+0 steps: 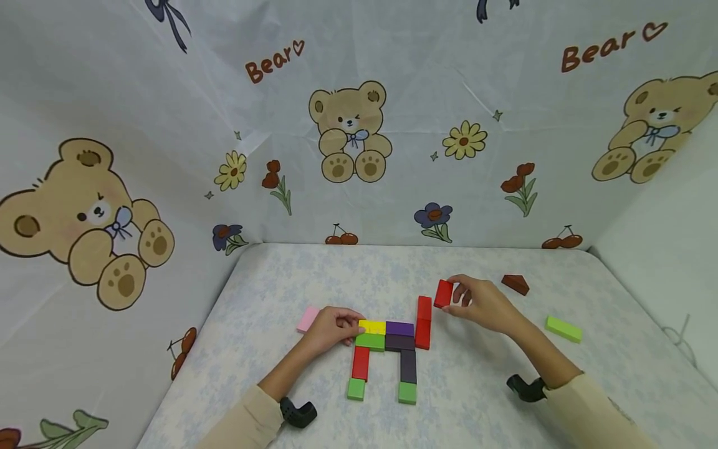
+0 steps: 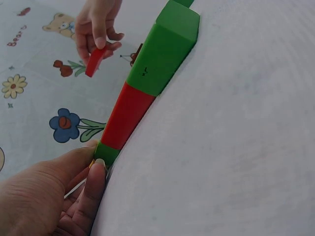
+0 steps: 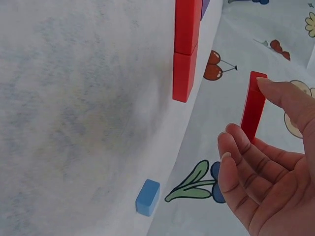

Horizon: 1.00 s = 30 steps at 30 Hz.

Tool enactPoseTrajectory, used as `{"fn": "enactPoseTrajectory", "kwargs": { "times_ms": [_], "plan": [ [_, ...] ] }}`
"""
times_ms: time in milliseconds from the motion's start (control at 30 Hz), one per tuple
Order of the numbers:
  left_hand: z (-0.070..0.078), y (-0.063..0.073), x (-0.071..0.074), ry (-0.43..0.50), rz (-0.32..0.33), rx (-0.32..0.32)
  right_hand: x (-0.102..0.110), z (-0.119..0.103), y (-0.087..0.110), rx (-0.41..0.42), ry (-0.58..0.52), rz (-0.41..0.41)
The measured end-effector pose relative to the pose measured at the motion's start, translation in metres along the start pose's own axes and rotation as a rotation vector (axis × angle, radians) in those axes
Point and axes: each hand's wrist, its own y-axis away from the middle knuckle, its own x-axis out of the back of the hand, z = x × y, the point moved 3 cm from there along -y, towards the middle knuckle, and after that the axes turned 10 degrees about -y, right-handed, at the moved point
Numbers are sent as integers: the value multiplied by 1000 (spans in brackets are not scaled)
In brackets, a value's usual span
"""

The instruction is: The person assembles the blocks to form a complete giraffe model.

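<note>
Flat on the table lies a figure of coloured blocks. My left hand [image 1: 335,325] pinches the left end of its yellow block [image 1: 372,327], above a green block [image 1: 370,342]. Next to these lie a purple block [image 1: 399,328] and a black block [image 1: 399,342]. Two legs run toward me, one with a red block [image 1: 361,363], the other with a black one, each ending in green. Two red blocks [image 1: 423,322] stand in line at the right. Just beyond them my right hand [image 1: 477,302] holds another red block [image 1: 443,294] between thumb and fingers, apart from the figure.
A pink block [image 1: 307,318] lies partly behind the left hand. Farther right are a brown block [image 1: 515,284] and a lime green block [image 1: 563,329]. The right wrist view also shows a blue block [image 3: 147,197]. A bear-print cloth [image 1: 409,212] rises behind the table.
</note>
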Motion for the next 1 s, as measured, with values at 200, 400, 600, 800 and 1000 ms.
{"fn": "enactPoseTrajectory", "kwargs": {
  "times_ms": [200, 400, 600, 800, 1000],
  "plan": [
    [4, 0, 2, -13, 7, -8, -1, -4, -19, 45, 0, -24],
    [6, 1, 2, -27, 6, -1, -6, 2, -35, 23, 1, -39],
    [4, 2, 0, -18, -3, 18, -12, 19, -49, 7, -17, -66],
    [4, 2, 0, -8, 2, 13, -17, 41, -65, -32, -13, -82],
    [4, 2, 1, -1, -2, 15, -22, 53, -73, -52, -15, -109]
  ]
}}
